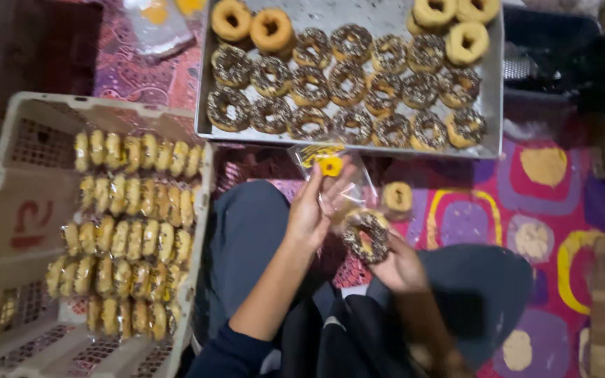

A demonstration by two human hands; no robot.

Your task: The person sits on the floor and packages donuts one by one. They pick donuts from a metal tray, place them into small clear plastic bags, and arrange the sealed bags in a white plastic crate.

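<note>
Just above lap: left hand point(314, 210) pinches clear plastic bag point(330, 183) mouth open; right hand point(395, 260) clamps sprinkled donut point(366, 236) beside it, seemingly at bag opening. Bagging step; next needs straight slide inward.

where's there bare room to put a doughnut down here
Bare metal shows on the tray along its far edge, between the plain doughnuts at both corners. The patterned mat right of the loose doughnut is open. The crate is bare left of its bagged rows. The sprinkled doughnuts sit packed tight.
</note>
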